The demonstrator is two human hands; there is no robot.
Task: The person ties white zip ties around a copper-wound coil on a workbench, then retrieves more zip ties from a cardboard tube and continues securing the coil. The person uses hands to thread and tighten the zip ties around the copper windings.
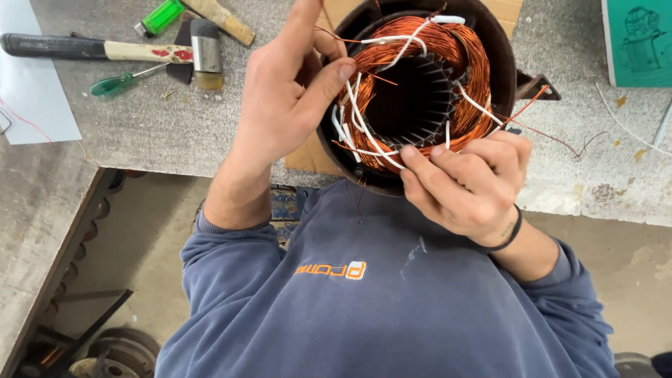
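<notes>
A dark round motor stator stands on the grey bench, its inside ringed with copper windings and several white insulating sleeves. My left hand is at the stator's left rim, thumb and forefinger pinched on a thin copper wire that runs upward. My right hand, with a black band on its wrist, holds the near rim, its fingertips pressed on the windings next to a white sleeve. Loose copper wire ends trail off to the right.
A hammer and a second tool with a black grip lie at the back left, with a green screwdriver and a green lighter. Cardboard lies under the stator. A teal box stands at the back right.
</notes>
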